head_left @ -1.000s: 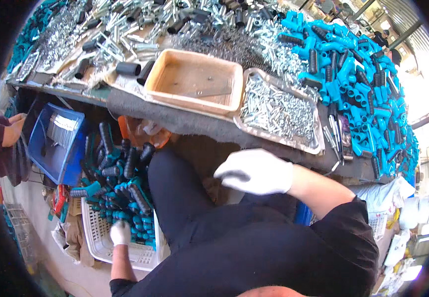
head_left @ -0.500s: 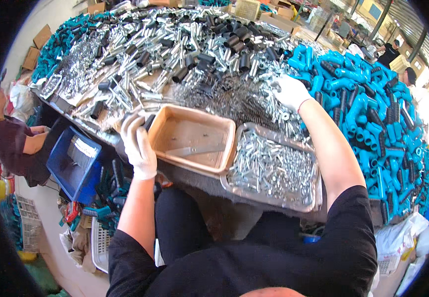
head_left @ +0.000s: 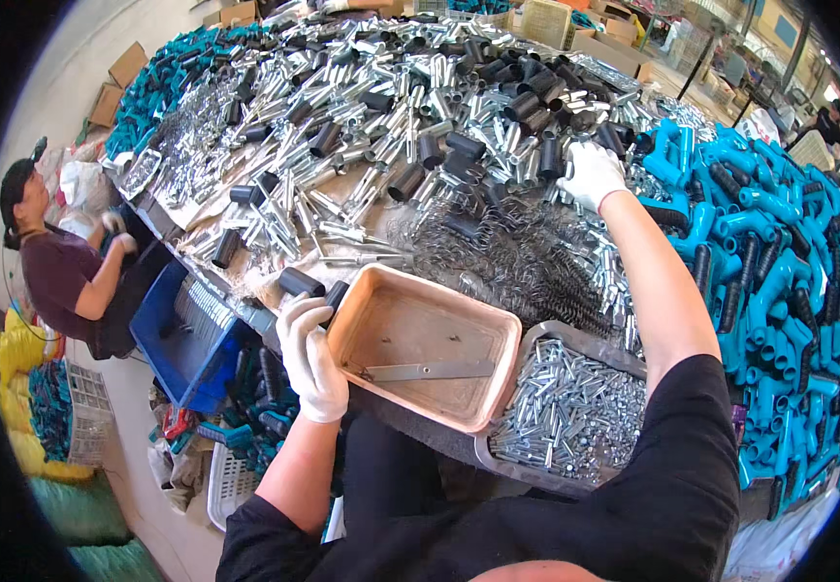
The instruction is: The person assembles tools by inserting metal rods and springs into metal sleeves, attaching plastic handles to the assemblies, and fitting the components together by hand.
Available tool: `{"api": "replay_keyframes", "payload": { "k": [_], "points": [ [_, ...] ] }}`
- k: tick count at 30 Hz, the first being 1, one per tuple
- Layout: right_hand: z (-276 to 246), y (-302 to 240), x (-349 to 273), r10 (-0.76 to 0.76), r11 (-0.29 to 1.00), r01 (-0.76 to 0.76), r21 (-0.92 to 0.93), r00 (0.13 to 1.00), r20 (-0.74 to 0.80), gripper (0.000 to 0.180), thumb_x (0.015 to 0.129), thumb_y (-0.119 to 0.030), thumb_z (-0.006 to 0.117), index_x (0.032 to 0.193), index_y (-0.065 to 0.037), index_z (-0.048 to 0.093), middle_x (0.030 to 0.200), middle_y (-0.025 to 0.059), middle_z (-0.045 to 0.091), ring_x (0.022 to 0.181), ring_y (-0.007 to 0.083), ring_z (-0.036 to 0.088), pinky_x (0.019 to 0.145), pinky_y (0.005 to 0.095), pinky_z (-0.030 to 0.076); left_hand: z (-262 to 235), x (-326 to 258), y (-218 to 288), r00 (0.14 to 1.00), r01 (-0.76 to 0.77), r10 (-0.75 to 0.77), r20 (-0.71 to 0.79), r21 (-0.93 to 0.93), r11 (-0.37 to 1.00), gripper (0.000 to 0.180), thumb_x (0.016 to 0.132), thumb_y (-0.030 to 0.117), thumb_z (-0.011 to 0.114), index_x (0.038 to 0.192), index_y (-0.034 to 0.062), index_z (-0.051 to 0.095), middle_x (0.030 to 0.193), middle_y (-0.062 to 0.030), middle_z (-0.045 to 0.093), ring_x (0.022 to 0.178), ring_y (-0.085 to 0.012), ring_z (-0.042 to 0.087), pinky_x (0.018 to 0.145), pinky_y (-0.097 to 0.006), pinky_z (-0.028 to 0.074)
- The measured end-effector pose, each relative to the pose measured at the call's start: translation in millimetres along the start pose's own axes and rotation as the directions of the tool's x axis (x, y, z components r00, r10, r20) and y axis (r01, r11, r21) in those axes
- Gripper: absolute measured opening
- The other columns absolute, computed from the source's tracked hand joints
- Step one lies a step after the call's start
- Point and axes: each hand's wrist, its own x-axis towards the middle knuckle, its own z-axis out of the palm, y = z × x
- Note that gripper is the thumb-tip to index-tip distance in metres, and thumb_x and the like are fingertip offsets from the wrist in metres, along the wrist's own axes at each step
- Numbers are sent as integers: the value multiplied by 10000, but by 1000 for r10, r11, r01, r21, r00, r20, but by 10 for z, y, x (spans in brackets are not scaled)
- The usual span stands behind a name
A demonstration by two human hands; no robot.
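Note:
My left hand (head_left: 311,359), in a white glove, is at the left end of a tan plastic tray (head_left: 420,335). Its fingers are loosely bent, close to two black tubes (head_left: 302,282), and grip nothing that I can see. A flat metal strip (head_left: 439,371) lies in the tray. Farther off, my gloved right hand (head_left: 592,177) reaches into the heap beside a black tube (head_left: 548,155). Its fingers are drawn together, and whatever is between them is hidden. Dark coil springs (head_left: 517,262) are heaped between that hand and the tray.
A grey tray (head_left: 536,475) of small metal pins adjoins the tan one. Teal handle-shaped parts (head_left: 769,262) pile up on the right; silver metal tubes (head_left: 352,145) cover the middle. Another person (head_left: 61,281) sits at left, by a blue bin (head_left: 163,339).
My right hand has moved farther away, from the small metal pieces to the black tubes. My left hand has drawn back slightly, its fingers more bent. The view has shifted.

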Motion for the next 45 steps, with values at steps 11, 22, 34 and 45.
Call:
{"api": "replay_keyframes", "payload": {
  "k": [11, 22, 34, 45],
  "points": [
    [-135, -542, 303, -298, 953, 297, 55, 955, 4, 459, 857, -81, 460, 1304, -185, 464, 1089, 199, 597, 973, 325, 630, 830, 423, 505, -43, 44, -38, 999, 20, -21, 47, 14, 1000, 189, 811, 44, 456, 910, -16, 605, 983, -171, 589, 1015, -337, 527, 952, -426, 383],
    [-470, -381, -165, -56, 843, 233, 485, 935, -351, 200, 816, -169, 632, 1003, -109, 595, 960, 132, 602, 860, 296, 625, 765, 380, 498, -25, 10, 75, 998, -63, 63, 9, 2, 998, 120, 797, 1, 514, 884, -3, 597, 915, -157, 589, 931, -324, 538, 882, -408, 413],
    [-1841, -635, -3028, 38, -88, -76, 993, 996, 80, 220, 836, -147, 656, 1005, -14, 611, 779, 28, 634, 574, 67, 566, 509, 204, 441, -150, -138, 1060, 972, 200, -125, 198, -424, 883, 218, 918, 54, 490, 1107, -23, 567, 1150, -143, 561, 1055, -234, 536, 938, -329, 415],
    [-1121, -1036, -4426, -219, 284, 96, 954, 975, -33, 285, 778, -274, 683, 935, -43, 627, 1009, 95, 616, 911, 228, 618, 799, 340, 491, -180, -1737, 1984, 62, 948, -53, 997, -76, -308, 435, 976, 394, 311, 1189, 74, 517, 1163, -102, 570, 1037, -242, 567, 867, -375, 460]
  ]
}}
